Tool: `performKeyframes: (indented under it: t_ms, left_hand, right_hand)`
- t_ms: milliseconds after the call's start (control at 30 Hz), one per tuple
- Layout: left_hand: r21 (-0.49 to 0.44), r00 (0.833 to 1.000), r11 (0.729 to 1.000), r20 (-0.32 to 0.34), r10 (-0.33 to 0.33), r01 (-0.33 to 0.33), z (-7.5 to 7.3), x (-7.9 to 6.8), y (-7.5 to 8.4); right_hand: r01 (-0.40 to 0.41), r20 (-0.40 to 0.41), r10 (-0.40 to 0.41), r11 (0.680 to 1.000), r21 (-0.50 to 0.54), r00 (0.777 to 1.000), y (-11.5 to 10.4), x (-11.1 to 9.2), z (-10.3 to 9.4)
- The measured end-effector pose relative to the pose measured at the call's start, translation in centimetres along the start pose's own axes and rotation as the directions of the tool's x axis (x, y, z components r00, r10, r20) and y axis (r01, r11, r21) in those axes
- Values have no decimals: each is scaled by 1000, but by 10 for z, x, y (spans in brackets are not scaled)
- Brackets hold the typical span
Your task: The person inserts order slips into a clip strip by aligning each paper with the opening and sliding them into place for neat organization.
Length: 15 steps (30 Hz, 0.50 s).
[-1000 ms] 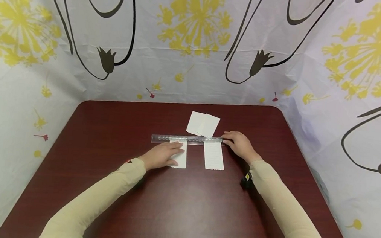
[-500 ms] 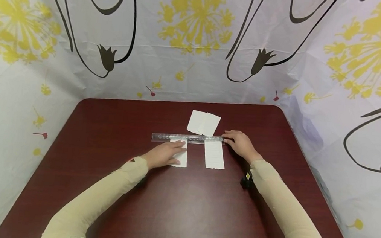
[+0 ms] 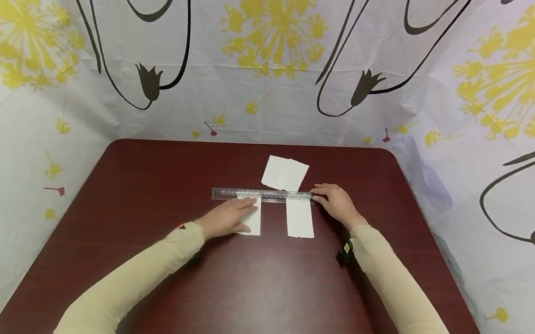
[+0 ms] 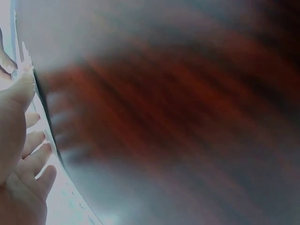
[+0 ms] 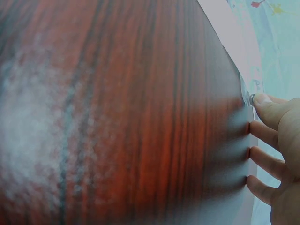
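A clear ruler [image 3: 274, 196] lies crosswise over the upper ends of two white paper strips. My left hand [image 3: 226, 217] rests flat, fingers straight, on the left strip [image 3: 255, 224], covering much of it. Faint lines mark the right strip [image 3: 300, 220], whose near edge is ragged. At the ruler's right end, my right hand [image 3: 339, 204] pinches it between thumb and forefinger. In the right wrist view the thumb [image 5: 268, 108] is at the ruler's end, and the other fingertips touch the table. The left wrist view has the left hand [image 4: 23, 154] at its edge, washed out by glare.
Just beyond the ruler, white paper pieces [image 3: 286, 173] overlap on the dark red wooden table [image 3: 177, 164]. A patterned white cloth [image 3: 183, 90] hangs behind the table and along both sides. A small black device [image 3: 346, 253] is under the right wrist.
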<state>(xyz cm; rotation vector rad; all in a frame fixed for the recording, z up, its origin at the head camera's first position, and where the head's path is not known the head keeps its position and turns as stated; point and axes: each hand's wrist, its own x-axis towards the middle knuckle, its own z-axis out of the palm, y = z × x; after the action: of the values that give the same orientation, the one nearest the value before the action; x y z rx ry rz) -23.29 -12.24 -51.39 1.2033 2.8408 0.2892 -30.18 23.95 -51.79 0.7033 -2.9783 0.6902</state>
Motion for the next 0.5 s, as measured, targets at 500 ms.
performKeyframes:
  t_ms: [500]
  left_hand:
    - [-4,1000,1000,-5,25,-25,5,8,5]
  right_hand:
    - [-9,9,9,1000,5,1000,-2,-1,-1]
